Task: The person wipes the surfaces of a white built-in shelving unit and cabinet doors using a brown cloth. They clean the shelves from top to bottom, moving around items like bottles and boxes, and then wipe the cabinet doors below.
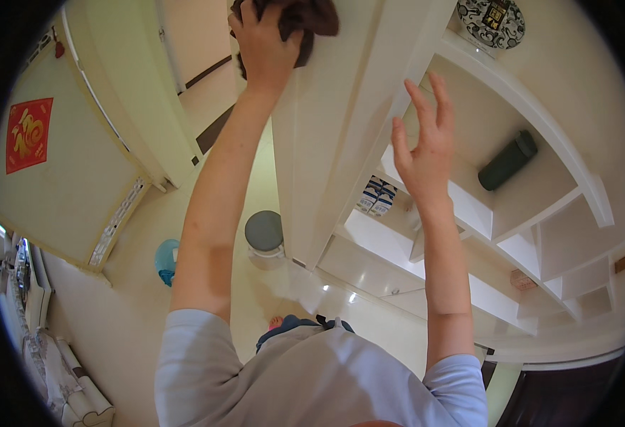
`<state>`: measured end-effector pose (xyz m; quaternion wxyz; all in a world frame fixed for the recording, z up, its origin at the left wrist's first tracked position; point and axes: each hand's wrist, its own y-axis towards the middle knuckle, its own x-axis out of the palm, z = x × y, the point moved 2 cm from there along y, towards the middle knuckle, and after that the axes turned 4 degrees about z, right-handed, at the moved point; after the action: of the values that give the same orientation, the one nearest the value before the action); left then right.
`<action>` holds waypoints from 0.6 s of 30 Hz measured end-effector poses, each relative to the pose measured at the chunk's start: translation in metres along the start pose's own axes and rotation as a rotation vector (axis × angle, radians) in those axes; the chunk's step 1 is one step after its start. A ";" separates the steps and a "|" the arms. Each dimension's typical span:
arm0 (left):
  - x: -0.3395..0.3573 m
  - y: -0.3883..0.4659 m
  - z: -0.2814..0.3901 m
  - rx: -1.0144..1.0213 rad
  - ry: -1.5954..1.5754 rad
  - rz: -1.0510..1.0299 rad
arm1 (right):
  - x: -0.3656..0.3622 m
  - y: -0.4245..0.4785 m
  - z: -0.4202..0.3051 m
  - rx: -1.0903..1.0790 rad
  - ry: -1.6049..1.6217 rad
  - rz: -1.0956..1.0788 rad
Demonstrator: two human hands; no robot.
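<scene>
My left hand [267,50] presses a dark brown cloth [312,18] against the upper part of a white cabinet side panel [323,139]. Part of the cloth bunches out past my thumb and fingers. With its fingers spread and nothing in it, my right hand [424,139] is raised in front of the white shelving [547,213]. Whether its fingertips touch the panel's edge, I cannot tell. Behind that hand, a dark green cylindrical bottle [507,160] stands in a shelf compartment. A black-and-white patterned plate [491,21] sits on a higher shelf.
Patterned cartons [377,196] and a small pinkish box [523,279] occupy lower compartments. On the floor are a grey-lidded bin [264,232] and a blue basin [167,259]. A partition with a red paper decoration [29,135] stands at left, with a sofa [77,389] below it.
</scene>
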<state>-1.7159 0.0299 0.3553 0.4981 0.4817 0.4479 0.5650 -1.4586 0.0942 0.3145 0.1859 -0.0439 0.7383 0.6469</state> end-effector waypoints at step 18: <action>-0.006 -0.149 -0.030 -0.222 -0.043 -0.068 | 0.062 -0.023 0.001 0.041 -0.002 0.029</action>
<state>-1.7258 0.0388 0.2042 0.5766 0.4202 0.3880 0.5835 -1.5087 0.1021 0.2727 0.1780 -0.0286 0.7518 0.6343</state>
